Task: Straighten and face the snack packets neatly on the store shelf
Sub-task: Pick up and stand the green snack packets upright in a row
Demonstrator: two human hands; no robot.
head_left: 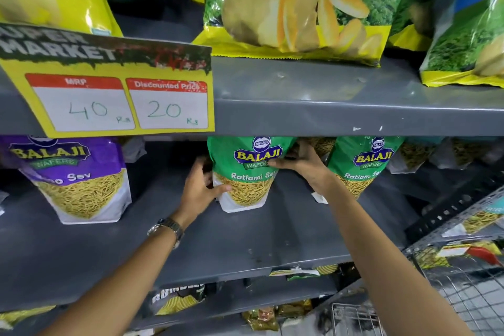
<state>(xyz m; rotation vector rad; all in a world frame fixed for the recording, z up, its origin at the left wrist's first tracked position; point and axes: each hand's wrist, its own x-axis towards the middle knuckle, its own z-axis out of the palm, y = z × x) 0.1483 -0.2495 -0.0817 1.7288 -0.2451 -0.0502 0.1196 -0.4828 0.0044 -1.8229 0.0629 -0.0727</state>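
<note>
The left hand (200, 188) is cupped around the lower left edge of a green Ratlami Sev packet (246, 172), thumb across its front and fingers reaching behind. The right hand (302, 165) grips the same packet at its upper right edge, thumb over the logo area. The packet stands upright in the middle of the grey shelf (245, 240), set well back from the front lip and facing outward with a slight tilt.

The main risk, as I judge it, lies to the right: the right wrist is just beside, possibly touching, a second green Ratlami Sev packet (362, 166), so sliding or turning the held packet could push that neighbour askew or tip it. Squeezing too hard might crease the pouch or crush the sev, leaving a face that will not stand flat. Drawing it forward by the top alone could make the base drag and the packet fall on its face. The purple sev packet (79, 180) stands well apart on the left and looks safe. Overhead, the upper shelf edge with the price card (122, 98) leaves little room for lifting.
</note>
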